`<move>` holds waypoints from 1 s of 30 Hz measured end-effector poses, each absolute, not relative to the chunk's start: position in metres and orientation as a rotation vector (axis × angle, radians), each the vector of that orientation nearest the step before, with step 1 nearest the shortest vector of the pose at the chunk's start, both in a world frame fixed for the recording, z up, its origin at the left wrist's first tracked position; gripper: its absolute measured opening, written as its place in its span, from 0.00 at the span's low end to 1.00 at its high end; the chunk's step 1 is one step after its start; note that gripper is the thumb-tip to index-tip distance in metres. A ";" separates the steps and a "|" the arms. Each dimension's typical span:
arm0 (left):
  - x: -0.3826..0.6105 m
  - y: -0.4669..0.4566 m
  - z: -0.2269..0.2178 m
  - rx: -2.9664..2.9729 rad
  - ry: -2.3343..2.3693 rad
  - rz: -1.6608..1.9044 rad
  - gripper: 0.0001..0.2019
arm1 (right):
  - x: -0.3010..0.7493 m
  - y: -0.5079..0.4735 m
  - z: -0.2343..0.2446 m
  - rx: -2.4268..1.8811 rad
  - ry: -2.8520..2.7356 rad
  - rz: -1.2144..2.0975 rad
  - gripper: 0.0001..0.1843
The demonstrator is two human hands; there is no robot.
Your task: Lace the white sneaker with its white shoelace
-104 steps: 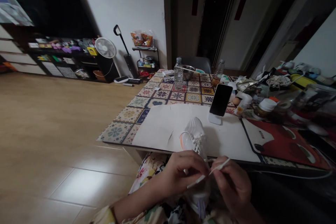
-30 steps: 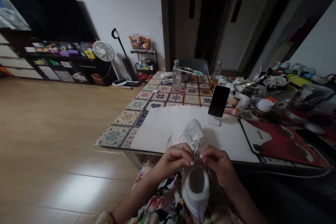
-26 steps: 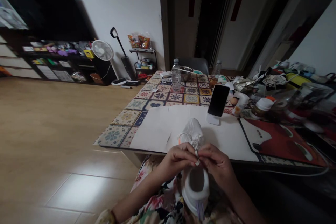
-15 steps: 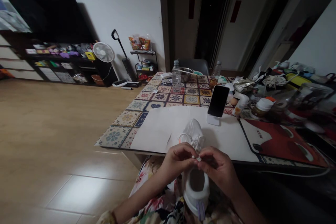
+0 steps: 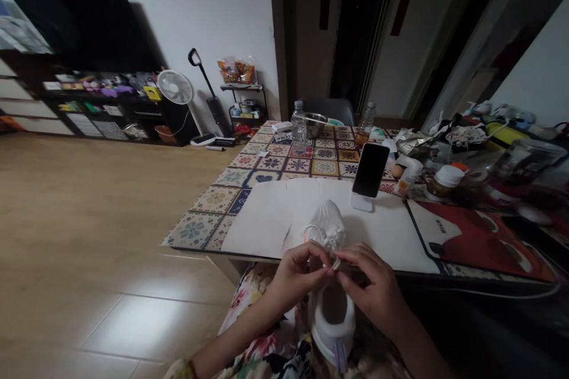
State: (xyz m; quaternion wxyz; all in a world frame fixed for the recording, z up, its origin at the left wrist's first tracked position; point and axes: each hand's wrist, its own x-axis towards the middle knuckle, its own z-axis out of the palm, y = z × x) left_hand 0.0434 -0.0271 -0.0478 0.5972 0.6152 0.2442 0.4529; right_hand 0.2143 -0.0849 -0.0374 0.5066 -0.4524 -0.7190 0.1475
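Observation:
A white sneaker (image 5: pixel 328 222) leans across the table's front edge, its toe on the white sheet and its heel toward my lap. White shoelaces (image 5: pixel 332 239) cross its front. Over the shoe's opening, my left hand (image 5: pixel 306 266) pinches a white shoelace between thumb and forefinger. My right hand (image 5: pixel 367 278) meets it from the other side, thumb and forefinger closed on the same lace. The fingertips nearly touch, and the exact shape of the lace between them is partly hidden. A purplish pull tab (image 5: pixel 340 355) shows at the heel.
A phone on a white stand (image 5: pixel 371 172) stands beyond the shoe. A red laptop-like case (image 5: pixel 480 240) lies to the right, below jars and clutter. A plastic bottle (image 5: pixel 299 130) and a metal bowl (image 5: pixel 315 125) stand farther back on the patterned tablecloth (image 5: pixel 208 213).
My right fingers have shifted slightly and risen at the lace, and the bit of lace between the fingertips looks different. My left hand stays nearly in place, and so does the shoe.

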 end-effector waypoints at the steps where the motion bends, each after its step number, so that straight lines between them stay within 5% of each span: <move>1: 0.043 -0.027 -0.047 1.445 0.556 1.060 0.16 | 0.216 -0.085 -0.035 -1.093 -1.793 0.293 0.11; 10: 0.041 -0.025 -0.045 1.533 0.571 1.054 0.16 | 0.218 -0.084 -0.038 -1.066 -1.873 0.504 0.03; 22: 0.041 -0.023 -0.044 1.362 0.582 0.932 0.20 | 0.211 -0.085 -0.035 -0.897 -1.951 -0.153 0.08; 30: 0.036 -0.001 -0.052 1.361 0.679 0.947 0.23 | 0.222 -0.082 -0.031 -0.727 -1.977 0.326 0.09</move>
